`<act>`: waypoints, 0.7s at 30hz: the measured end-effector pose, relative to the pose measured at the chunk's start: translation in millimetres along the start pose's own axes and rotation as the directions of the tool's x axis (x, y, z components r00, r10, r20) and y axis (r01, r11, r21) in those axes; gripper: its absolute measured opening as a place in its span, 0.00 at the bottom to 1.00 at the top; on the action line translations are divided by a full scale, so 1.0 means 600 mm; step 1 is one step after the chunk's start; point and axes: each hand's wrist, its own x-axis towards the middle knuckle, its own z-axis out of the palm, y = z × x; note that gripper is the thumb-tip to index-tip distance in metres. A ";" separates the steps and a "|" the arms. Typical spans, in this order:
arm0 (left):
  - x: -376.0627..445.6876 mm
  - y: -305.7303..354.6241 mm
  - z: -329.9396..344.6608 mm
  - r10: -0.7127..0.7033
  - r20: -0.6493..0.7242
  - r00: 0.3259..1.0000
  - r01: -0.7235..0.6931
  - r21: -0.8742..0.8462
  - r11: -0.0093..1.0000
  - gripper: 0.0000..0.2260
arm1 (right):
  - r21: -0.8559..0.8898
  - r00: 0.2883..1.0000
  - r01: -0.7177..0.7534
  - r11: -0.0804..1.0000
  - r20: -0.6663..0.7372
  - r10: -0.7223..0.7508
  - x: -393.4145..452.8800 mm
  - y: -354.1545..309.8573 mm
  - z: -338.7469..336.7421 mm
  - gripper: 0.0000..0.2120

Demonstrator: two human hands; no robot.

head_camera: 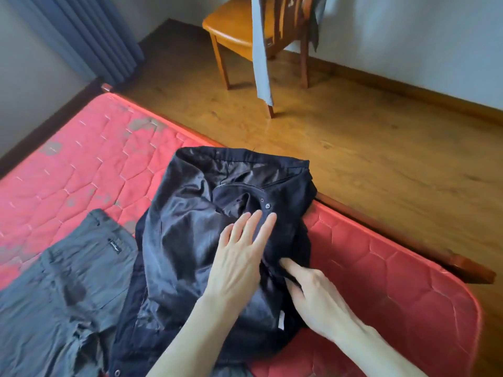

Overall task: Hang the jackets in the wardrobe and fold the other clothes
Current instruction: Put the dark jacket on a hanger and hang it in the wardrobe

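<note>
A black jacket lies crumpled on the red mattress, its shiny lining up and its zipper and snap buttons showing. My left hand lies flat on the jacket with straight, spread fingers, the tips near a snap. My right hand is at the jacket's right edge, its fingers curled into a fold of the dark fabric and partly hidden by it. Grey trousers lie spread out on the mattress left of the jacket.
A wooden chair stands on the wooden floor beyond the bed, with a grey garment hanging over its back. Grey curtains hang at the upper left. The bed's wooden frame runs along the mattress's right side.
</note>
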 end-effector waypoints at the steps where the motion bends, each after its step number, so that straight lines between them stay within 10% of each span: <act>1: 0.012 -0.004 -0.009 0.092 0.066 0.994 -0.094 0.039 0.995 0.44 | -0.023 0.999 0.038 0.999 0.040 -0.037 -0.007 -0.001 -0.005 0.18; 8: 0.071 -0.023 -0.008 0.560 0.284 0.778 -0.616 0.171 0.769 0.15 | 0.117 0.992 0.097 0.988 0.067 -0.106 -0.032 0.032 -0.028 0.11; 16: 0.083 0.011 -0.052 0.383 0.095 0.919 -0.388 0.042 0.920 0.15 | 0.033 0.809 -0.077 0.996 -0.582 0.082 -0.058 0.089 0.013 0.21; 21: 0.079 0.017 -0.068 0.255 0.022 0.967 -0.255 -0.003 0.967 0.18 | 0.077 0.843 -0.091 0.993 -0.525 0.118 -0.051 0.055 0.056 0.14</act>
